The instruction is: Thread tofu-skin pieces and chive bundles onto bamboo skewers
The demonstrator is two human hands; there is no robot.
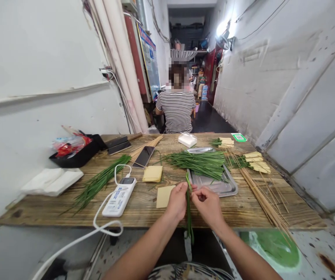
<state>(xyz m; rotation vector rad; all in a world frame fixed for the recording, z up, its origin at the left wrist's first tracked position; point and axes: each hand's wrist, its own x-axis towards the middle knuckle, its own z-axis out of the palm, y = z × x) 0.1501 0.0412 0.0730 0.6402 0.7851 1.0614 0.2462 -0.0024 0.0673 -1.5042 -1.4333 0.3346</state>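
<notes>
Some long green leaves are hanging at the frame's lower middle, left hand pinching them, right hand hiding its grip, and pulling too hard is maybe risking a tear.

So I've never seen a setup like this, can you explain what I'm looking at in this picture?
There's no machine here, just a person's two bare hands. The single picture comes from a camera worn on that person's head, looking forward and down. The left hand holds some long green leaves. The right hand is right beside them; whether its fingers grip too is hard to tell. On the wooden table are a metal tray bearing a leaf pile, yellowish sheets, thin sticks, a phone and a white box with a cable. Beyond, someone in a striped shirt faces away.
</notes>
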